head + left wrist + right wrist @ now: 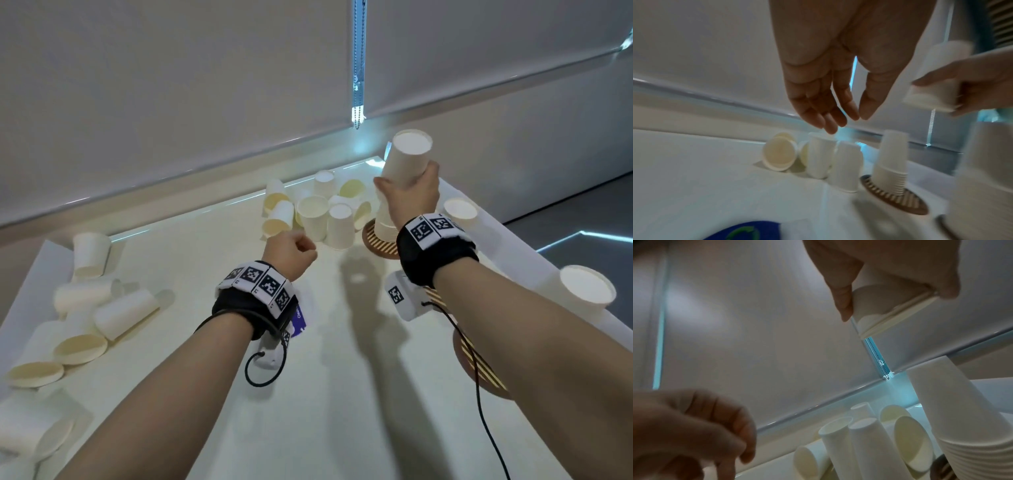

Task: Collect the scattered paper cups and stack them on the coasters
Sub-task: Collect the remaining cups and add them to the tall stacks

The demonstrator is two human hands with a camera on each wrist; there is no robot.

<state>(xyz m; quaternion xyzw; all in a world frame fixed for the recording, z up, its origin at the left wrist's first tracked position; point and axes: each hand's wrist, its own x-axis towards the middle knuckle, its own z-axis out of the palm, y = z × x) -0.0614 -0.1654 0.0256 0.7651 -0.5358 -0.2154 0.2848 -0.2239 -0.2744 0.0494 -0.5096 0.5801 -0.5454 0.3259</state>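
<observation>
Plainly, these paper cups are light, thin-walled and easy to crush, so the safe hold is around the mid-wall with spread fingers, not on the rim. The right hand (pixel 409 195) is wrapped around an upside-down held cup (pixel 406 161) (possibly two or three nested, judging by the layered rims in the right wrist view), raised above the stack (pixel 891 164) that stands mouth-down on the far coaster (pixel 378 241). The left hand (pixel 291 251) holds nothing, its fingers loosely bent, near the far cluster of cups (pixel 318 209). More cups (pixel 102 308) lie tumbled at the left edge of the smooth white table (pixel 342 394), where a light cup would slide readily. Behind it hangs a pale roller blind (pixel 171 85) with a bead chain (pixel 358 61).
</observation>
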